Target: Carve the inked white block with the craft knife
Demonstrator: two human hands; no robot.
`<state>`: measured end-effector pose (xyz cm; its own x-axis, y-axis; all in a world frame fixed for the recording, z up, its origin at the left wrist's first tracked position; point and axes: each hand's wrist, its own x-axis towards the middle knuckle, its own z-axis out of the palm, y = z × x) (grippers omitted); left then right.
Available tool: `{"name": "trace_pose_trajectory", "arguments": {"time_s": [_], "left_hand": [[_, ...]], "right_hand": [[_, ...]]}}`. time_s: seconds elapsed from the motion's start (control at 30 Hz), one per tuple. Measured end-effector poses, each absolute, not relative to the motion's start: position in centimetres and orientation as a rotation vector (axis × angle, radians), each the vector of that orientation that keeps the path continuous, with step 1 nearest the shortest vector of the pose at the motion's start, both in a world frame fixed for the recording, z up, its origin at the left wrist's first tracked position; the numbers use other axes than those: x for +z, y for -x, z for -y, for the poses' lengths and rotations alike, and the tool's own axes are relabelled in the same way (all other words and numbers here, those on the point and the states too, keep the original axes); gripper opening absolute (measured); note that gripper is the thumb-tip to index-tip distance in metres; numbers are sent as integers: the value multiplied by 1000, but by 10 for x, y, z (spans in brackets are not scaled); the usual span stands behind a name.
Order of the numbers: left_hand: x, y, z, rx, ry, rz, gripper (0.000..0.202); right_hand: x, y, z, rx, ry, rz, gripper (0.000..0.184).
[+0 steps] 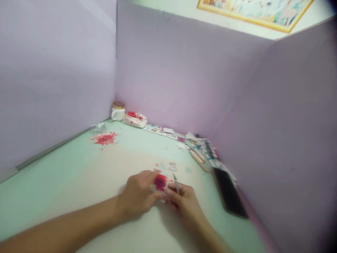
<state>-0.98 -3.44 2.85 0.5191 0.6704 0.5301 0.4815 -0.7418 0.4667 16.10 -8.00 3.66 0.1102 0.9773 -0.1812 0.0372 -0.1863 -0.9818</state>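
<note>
My left hand [139,191] grips a small white block [160,182] by its edge, fingers above and thumb below. The face of the block is coloured red with a dark purple middle; it looks like an eraser stamp, though blur hides the detail. My right hand [184,200] touches the block's right side with its fingertips and also holds a slim craft knife [176,182], its blade pointing up and away. Tiny red scraps lie around the block. Just beyond it are small paper pieces with printed marks [173,166].
A heap of red shavings [105,138] lies at the left near a clear plastic bag [99,127]. Along the back stand a lidded white mug [118,111], a wipes pack [135,119] and a row of marked white blocks [164,132]. Pens [196,154] and a black phone [229,193] lie right.
</note>
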Motion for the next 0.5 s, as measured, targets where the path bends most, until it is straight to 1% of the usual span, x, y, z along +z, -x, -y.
{"name": "trace_pose_trajectory", "arguments": {"time_s": [0.1, 0.17, 0.23, 0.27, 0.33, 0.5], "left_hand": [[36, 13, 33, 928, -2242, -1114, 44], [41, 13, 33, 915, -2065, -1178, 36], [45, 11, 35, 890, -1943, -1117, 26], [46, 9, 36, 856, -1903, -1058, 26], [46, 6, 38, 763, -1856, -986, 30], [44, 1, 38, 673, -1862, -1099, 38]], "right_hand": [[37, -158, 81, 1198, 1407, 1038, 36], [38, -159, 83, 1171, 1414, 1031, 32], [38, -160, 86, 1144, 1433, 1041, 30], [39, -160, 87, 1128, 1444, 1054, 29], [39, -159, 89, 1078, 1462, 1095, 26], [37, -153, 93, 905, 1473, 1230, 16]]}}
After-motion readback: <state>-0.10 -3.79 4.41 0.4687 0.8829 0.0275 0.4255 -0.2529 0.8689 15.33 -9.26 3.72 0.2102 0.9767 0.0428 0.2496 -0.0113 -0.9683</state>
